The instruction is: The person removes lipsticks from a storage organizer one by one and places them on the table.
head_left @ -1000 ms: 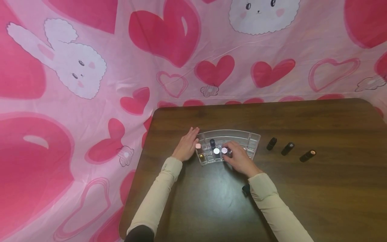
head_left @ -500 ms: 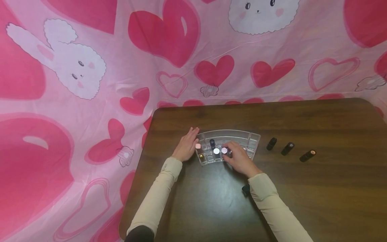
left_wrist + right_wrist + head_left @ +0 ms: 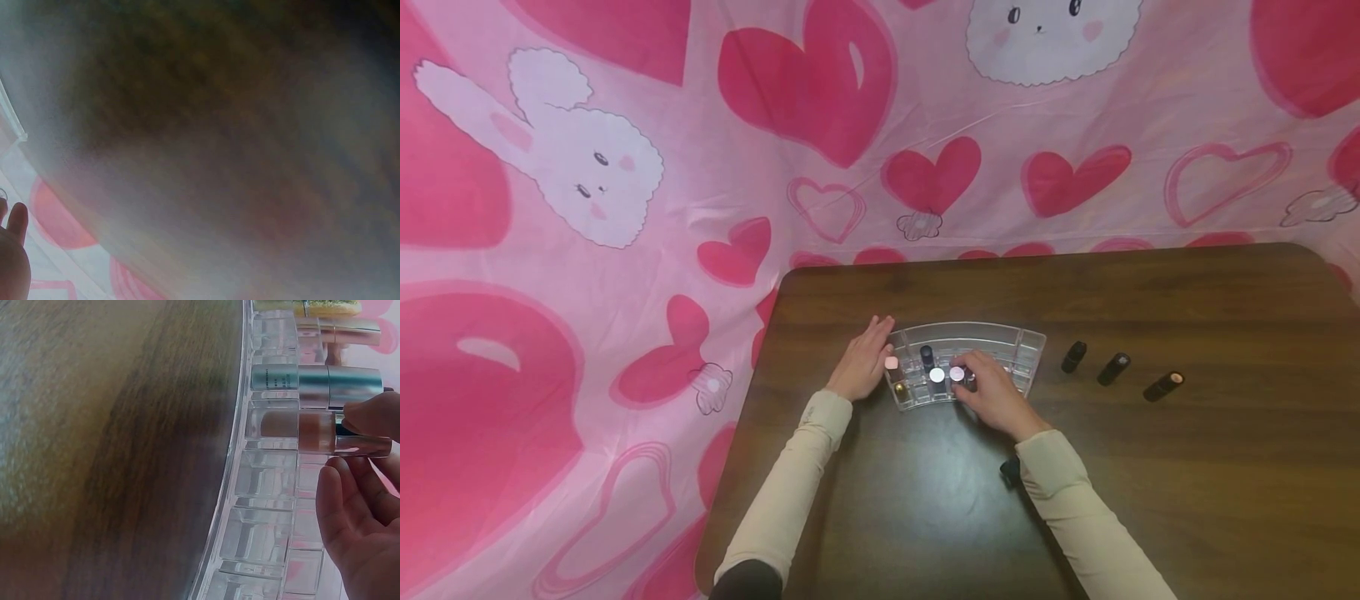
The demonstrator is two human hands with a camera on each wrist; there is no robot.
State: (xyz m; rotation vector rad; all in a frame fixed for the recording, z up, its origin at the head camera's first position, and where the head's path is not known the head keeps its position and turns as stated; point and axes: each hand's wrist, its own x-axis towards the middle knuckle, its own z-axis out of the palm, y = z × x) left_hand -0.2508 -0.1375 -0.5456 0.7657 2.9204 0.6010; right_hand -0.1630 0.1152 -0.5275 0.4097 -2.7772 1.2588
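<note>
My right hand [image 3: 996, 392] pinches the shiny cap of a lip gloss tube [image 3: 315, 431] between thumb and fingers. The tube has a brownish-pink body and stands upright in a front compartment of a clear curved organizer [image 3: 981, 332]. Beside it is a silvery teal lipstick tube [image 3: 340, 385]. My left hand [image 3: 861, 362] lies against the organizer's left end, its fingers straight. The organizer also holds a dark lipstick [image 3: 927, 357], a pink-topped tube [image 3: 891, 363] and a gold-topped one [image 3: 900, 388]. A blur covers most of the left wrist view.
Three dark lipstick tubes, the nearest to the organizer being a black tube [image 3: 1074, 357], stand on the brown wooden table [image 3: 1225, 467] to the right. A black object [image 3: 1010, 472] is partly hidden by the right sleeve. Behind hangs a pink heart-patterned cloth [image 3: 842, 92].
</note>
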